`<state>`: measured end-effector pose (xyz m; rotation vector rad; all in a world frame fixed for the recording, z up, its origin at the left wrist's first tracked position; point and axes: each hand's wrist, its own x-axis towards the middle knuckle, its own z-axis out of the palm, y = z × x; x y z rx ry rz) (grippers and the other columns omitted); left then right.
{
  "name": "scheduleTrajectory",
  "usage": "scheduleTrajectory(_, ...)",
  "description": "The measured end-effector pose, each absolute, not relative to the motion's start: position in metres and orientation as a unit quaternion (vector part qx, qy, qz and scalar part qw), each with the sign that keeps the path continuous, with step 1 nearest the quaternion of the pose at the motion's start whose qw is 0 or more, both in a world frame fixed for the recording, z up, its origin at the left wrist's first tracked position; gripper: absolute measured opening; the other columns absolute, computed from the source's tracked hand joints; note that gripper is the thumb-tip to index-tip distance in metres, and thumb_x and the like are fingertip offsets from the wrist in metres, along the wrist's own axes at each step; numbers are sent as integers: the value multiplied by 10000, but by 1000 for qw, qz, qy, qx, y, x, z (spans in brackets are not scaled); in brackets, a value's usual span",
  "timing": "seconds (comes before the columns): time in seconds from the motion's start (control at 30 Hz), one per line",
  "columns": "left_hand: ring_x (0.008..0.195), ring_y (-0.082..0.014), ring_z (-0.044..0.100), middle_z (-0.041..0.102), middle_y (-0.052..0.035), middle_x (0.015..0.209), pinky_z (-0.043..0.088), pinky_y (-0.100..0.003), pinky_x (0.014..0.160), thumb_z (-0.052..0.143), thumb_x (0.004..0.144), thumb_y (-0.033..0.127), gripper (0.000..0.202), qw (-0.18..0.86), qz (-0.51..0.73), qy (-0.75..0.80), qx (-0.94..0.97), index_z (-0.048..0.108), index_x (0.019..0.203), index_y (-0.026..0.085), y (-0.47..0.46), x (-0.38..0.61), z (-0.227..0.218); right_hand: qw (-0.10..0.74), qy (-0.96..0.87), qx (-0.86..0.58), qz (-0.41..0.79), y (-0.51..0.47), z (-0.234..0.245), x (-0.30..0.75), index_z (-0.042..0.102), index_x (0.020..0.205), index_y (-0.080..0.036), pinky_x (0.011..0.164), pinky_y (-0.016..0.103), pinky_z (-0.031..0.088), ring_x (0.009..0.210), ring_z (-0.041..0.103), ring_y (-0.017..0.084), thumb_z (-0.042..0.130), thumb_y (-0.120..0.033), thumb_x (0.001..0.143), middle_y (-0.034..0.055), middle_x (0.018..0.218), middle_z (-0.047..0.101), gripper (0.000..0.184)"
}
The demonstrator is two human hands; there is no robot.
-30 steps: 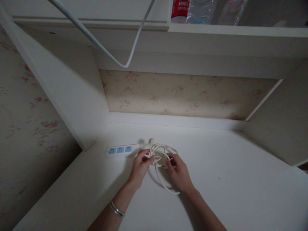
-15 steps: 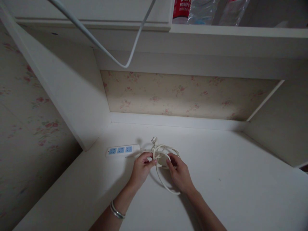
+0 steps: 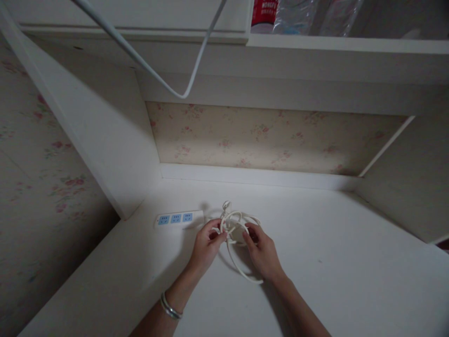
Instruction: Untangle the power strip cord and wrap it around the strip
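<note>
A tangled white power cord (image 3: pixel 242 216) is held in loops just above the white desktop. My left hand (image 3: pixel 206 243) pinches the loops on their left side between thumb and fingers. On the right side, my right hand (image 3: pixel 262 250) grips another part of the same cord. One loop hangs down between the hands and curves towards the right wrist. At the top of the bundle a small pale end, seemingly the plug (image 3: pixel 227 205), sticks up. Left of the cord lies a white power strip (image 3: pixel 178 219) with blue sockets. My fingertips partly hide the cord.
The desktop (image 3: pixel 333 234) runs back to a wallpapered wall (image 3: pixel 263 135). White side panels (image 3: pixel 101 126) stand left and right. Overhead, a shelf (image 3: pixel 333 43) holds plastic bottles (image 3: pixel 294 16), and a bent pale cable or rod (image 3: pixel 182 96) hangs in front.
The left-hand part of the loops has shifted slightly in my left fingers, and the plug end has moved a little right. My right hand has barely moved.
</note>
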<state>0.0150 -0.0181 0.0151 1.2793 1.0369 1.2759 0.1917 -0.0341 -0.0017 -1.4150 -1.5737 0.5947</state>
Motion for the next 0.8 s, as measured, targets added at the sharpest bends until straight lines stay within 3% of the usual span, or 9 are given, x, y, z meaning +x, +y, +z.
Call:
scheduleTrajectory(0.1,456,-69,410,494,42,538,290,-181,431,651,768,418,270,505,521,436,532,638,843,159,-20,14,19,453,-630,-575,261,-34,-2,192,564,1078,-231,673,297,481,707,621,178,467,-434,899,23,844,667,288)
scheduleTrajectory(0.17,455,-74,440,528,27,563,313,-184,426,621,794,448,298,506,516,436,536,636,848,156,-21,14,21,454,-624,-573,277,-34,-2,193,560,1078,-230,684,299,489,718,632,178,474,-432,895,29,866,676,286)
scheduleTrajectory(0.37,498,-91,508,661,-41,776,367,-198,438,591,825,435,405,477,511,422,578,633,1119,159,-20,14,16,474,-597,-574,299,-31,-4,195,571,1079,-221,704,310,506,772,655,195,512,-441,869,47,899,688,309)
scheduleTrajectory(0.43,525,-103,521,660,-40,760,397,-204,471,578,842,408,413,450,508,425,599,622,1172,164,-20,15,13,481,-587,-570,315,-30,-5,196,573,1075,-218,695,305,506,767,656,192,520,-444,863,45,894,690,314)
scheduleTrajectory(0.6,698,-150,589,674,-66,826,470,-230,624,548,874,335,284,333,504,409,684,695,1048,166,-22,15,10,486,-566,-572,342,-30,-3,198,574,1075,-212,714,296,487,786,638,182,542,-430,849,33,903,681,315)
scheduleTrajectory(0.8,791,-155,627,693,-64,892,499,-231,732,527,892,271,247,249,472,401,745,695,1058,195,-24,11,12,496,-551,-563,366,-30,-1,197,581,1046,-196,741,310,475,790,622,186,544,-422,845,43,912,672,304)
